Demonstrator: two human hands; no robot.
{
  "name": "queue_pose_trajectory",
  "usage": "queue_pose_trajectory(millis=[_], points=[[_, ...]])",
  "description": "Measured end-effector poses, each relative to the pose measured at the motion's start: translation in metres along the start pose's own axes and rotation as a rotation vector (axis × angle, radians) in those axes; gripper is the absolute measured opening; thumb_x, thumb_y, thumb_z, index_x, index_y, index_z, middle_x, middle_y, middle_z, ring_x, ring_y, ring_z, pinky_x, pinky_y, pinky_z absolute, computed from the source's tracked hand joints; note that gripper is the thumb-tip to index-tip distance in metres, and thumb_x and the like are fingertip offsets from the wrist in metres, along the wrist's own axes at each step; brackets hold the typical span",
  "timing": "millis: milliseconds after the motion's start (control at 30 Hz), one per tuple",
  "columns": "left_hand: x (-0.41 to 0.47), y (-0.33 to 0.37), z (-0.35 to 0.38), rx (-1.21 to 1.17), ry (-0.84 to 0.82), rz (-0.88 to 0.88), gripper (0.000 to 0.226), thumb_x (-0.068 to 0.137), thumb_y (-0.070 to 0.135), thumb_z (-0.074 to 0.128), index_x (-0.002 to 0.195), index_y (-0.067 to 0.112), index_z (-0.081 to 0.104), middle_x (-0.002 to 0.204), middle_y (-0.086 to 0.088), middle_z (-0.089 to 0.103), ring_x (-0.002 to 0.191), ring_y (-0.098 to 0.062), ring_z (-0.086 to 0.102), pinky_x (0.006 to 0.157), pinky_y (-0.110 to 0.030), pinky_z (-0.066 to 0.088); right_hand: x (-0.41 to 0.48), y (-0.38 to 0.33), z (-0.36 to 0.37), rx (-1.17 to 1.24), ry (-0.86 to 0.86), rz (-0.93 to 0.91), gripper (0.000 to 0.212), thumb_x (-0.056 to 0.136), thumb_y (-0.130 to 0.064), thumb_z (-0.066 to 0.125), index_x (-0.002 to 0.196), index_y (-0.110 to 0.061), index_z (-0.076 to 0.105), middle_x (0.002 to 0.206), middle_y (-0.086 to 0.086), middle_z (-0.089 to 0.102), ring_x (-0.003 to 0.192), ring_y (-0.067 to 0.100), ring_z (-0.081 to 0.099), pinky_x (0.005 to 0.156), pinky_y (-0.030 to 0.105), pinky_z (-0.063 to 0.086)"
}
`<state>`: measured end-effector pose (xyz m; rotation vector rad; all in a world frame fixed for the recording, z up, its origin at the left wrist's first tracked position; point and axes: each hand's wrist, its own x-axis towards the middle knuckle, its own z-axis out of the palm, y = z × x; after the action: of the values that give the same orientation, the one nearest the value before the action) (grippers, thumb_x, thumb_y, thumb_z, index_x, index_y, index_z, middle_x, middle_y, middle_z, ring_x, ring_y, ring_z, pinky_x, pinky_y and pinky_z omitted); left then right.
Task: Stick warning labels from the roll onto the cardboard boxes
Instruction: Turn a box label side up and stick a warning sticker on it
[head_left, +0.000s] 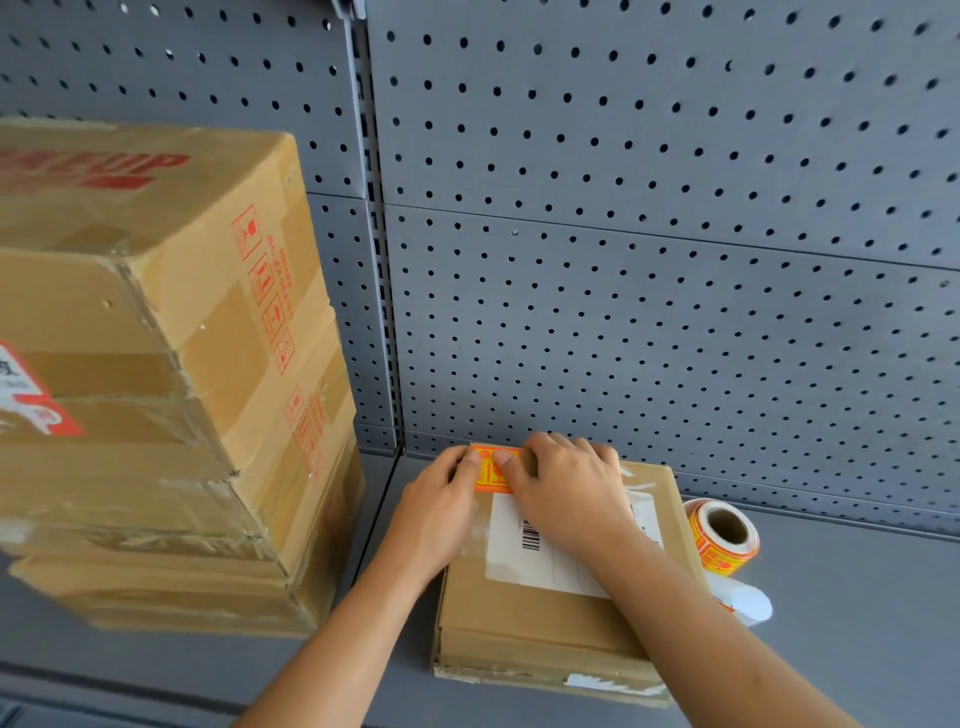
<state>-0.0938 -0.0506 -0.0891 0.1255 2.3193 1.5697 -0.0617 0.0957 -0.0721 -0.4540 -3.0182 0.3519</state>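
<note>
A flat cardboard box (524, 618) lies on the grey shelf, with a white shipping label (514, 556) on its top. An orange and yellow warning label (491, 470) sits at the box's far left corner. My left hand (441, 509) and my right hand (566, 483) both rest on the box top, thumbs pressing down on the warning label. The roll of orange labels (722, 535) lies on its side just right of the box, with a strip of white backing (748, 603) trailing toward me.
A stack of large cardboard boxes (156, 374) with red printing fills the left of the shelf. A grey pegboard wall (649, 234) stands behind. Grey shelf surface (857, 623) extends to the right of the roll.
</note>
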Motion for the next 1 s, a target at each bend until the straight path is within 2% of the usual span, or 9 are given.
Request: queue_pose_trajectory(millis=[167, 233, 367, 500, 567, 667, 800, 900, 1000], points=[[-0.002, 0.003, -0.001, 0.018, -0.012, 0.007, 0.029, 0.106, 0.049, 0.036, 0.124, 0.043, 0.057, 0.108, 0.016, 0.062, 0.109, -0.016, 0.062, 0.099, -0.045, 0.049, 0.002, 0.001, -0.002, 0.073, 0.003, 0.025, 0.037, 0.106, -0.04, 0.031, 0.101, -0.022, 0.062, 0.106, -0.004, 0.07, 0.105, 0.023, 0.059, 0.104, 0.04, 0.035], [-0.003, 0.004, -0.002, 0.0, -0.013, -0.001, 0.024, 0.105, 0.051, 0.036, 0.117, 0.046, 0.056, 0.11, 0.015, 0.064, 0.106, -0.013, 0.062, 0.097, -0.044, 0.051, 0.0, 0.001, -0.008, 0.162, 0.014, 0.021, 0.035, 0.105, -0.042, 0.037, 0.116, -0.023, 0.064, 0.116, -0.003, 0.067, 0.114, 0.023, 0.057, 0.107, 0.04, 0.035], [-0.01, 0.006, -0.005, -0.102, -0.028, -0.036, 0.036, 0.103, 0.059, 0.036, 0.128, 0.043, 0.055, 0.116, 0.019, 0.064, 0.109, -0.005, 0.06, 0.087, -0.032, 0.048, -0.016, 0.018, -0.039, 0.198, 0.114, 0.002, 0.044, 0.103, -0.044, 0.045, 0.142, -0.027, 0.05, 0.142, -0.003, 0.052, 0.136, 0.021, 0.042, 0.107, 0.04, 0.04], [-0.024, -0.001, -0.017, -0.127, -0.083, -0.046, 0.057, 0.095, 0.072, 0.036, 0.144, 0.045, 0.045, 0.142, 0.027, 0.05, 0.132, 0.002, 0.044, 0.113, -0.033, 0.032, -0.046, 0.067, -0.059, 0.418, 0.069, 0.159, 0.048, 0.1, -0.047, 0.051, 0.145, -0.031, 0.043, 0.144, -0.009, 0.047, 0.114, 0.014, 0.053, 0.097, 0.037, 0.044], [-0.037, -0.006, -0.022, -0.138, -0.16, -0.084, 0.055, 0.091, 0.076, 0.038, 0.141, 0.052, 0.045, 0.138, 0.034, 0.049, 0.126, 0.01, 0.043, 0.11, -0.031, 0.028, -0.067, 0.086, -0.06, 0.56, 0.024, 0.264, 0.053, 0.098, -0.047, 0.056, 0.146, -0.034, 0.04, 0.144, -0.01, 0.05, 0.119, 0.011, 0.053, 0.1, 0.037, 0.043], [-0.053, -0.016, -0.026, -0.116, -0.285, -0.155, 0.076, 0.08, 0.088, 0.045, 0.148, 0.055, 0.035, 0.145, 0.034, 0.048, 0.138, 0.001, 0.042, 0.111, -0.033, 0.033, -0.096, 0.098, -0.05, 0.789, -0.088, 0.356, 0.047, 0.095, -0.045, 0.061, 0.139, -0.039, 0.044, 0.132, -0.015, 0.059, 0.113, 0.004, 0.06, 0.09, 0.03, 0.047], [-0.075, -0.012, -0.02, -0.072, -0.38, -0.146, 0.026, 0.092, 0.065, 0.049, 0.118, 0.067, 0.045, 0.099, 0.054, 0.06, 0.098, 0.024, 0.05, 0.074, -0.013, 0.037, -0.121, 0.1, -0.034, 0.963, -0.212, 0.373, 0.031, 0.093, -0.038, 0.068, 0.122, -0.042, 0.057, 0.11, -0.024, 0.071, 0.089, -0.006, 0.071, 0.065, 0.008, 0.052], [-0.082, -0.01, -0.018, -0.094, -0.348, -0.119, 0.028, 0.094, 0.057, 0.054, 0.118, 0.067, 0.045, 0.101, 0.051, 0.062, 0.103, 0.019, 0.052, 0.075, -0.016, 0.039, -0.128, 0.096, -0.032, 1.005, -0.264, 0.396, 0.032, 0.091, -0.044, 0.068, 0.118, -0.05, 0.053, 0.114, -0.021, 0.071, 0.1, 0.0, 0.07, 0.08, 0.018, 0.055], [-0.09, -0.005, -0.017, -0.097, -0.311, -0.067, 0.032, 0.094, 0.055, 0.055, 0.121, 0.068, 0.043, 0.103, 0.055, 0.058, 0.094, 0.03, 0.051, 0.084, -0.021, 0.039, -0.133, 0.094, -0.036, 1.059, -0.284, 0.39, 0.029, 0.093, -0.044, 0.066, 0.116, -0.055, 0.052, 0.109, -0.025, 0.073, 0.097, -0.003, 0.071, 0.08, 0.017, 0.056]])
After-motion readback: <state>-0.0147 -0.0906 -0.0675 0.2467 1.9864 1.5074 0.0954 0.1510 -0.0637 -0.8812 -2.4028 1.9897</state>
